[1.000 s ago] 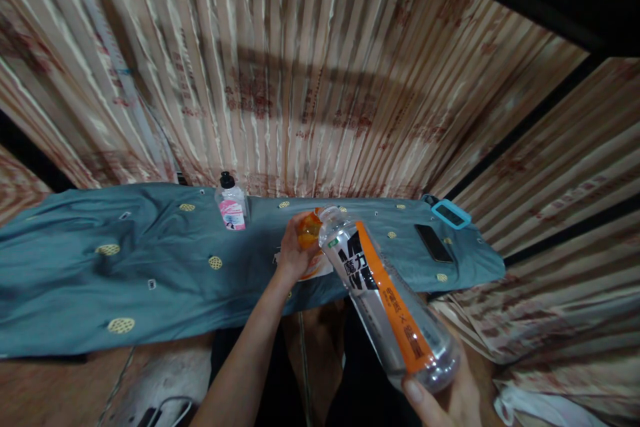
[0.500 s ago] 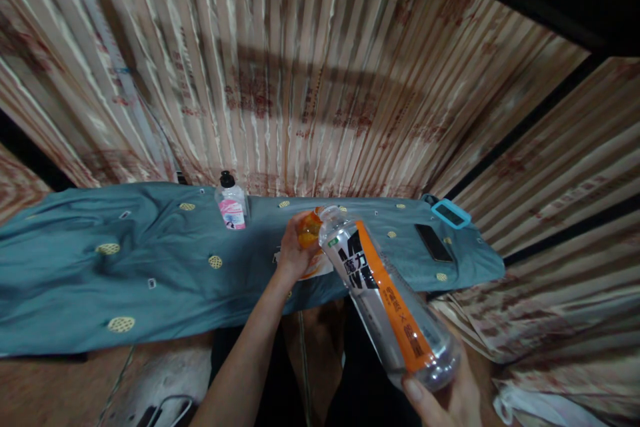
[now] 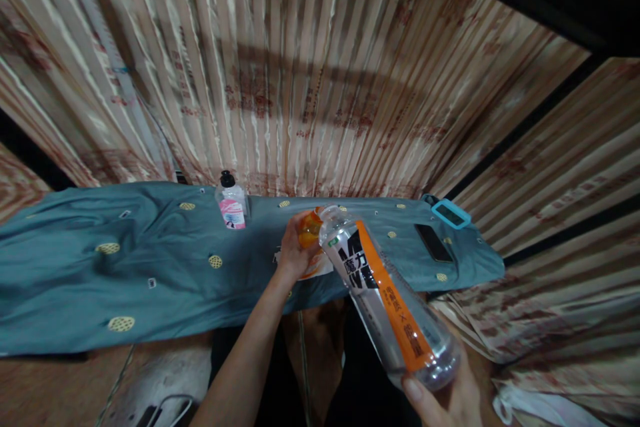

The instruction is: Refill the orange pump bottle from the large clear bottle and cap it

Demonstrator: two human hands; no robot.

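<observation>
My right hand [image 3: 445,387] is wrapped around the base of a large clear plastic bottle [image 3: 385,307] with a silver, black and orange label. The bottle is tilted, its uncapped-looking neck pointing up and left. At that neck, my left hand [image 3: 294,247] grips an orange, see-through plastic container [image 3: 310,228]. Its rim meets or nearly meets the bottle's mouth; contact cannot be made out. Any liquid passing between them is not visible. Below my left hand, a white and orange printed item [image 3: 317,267] is partly hidden behind the fingers.
A teal cloth with yellow patches [image 3: 175,280] covers the narrow table. A pump bottle with a pink label [image 3: 233,205] stands at the back left. On the right lie a dark phone [image 3: 433,243] and a blue-framed device [image 3: 451,213]. Pleated curtains [image 3: 300,93] hang close behind.
</observation>
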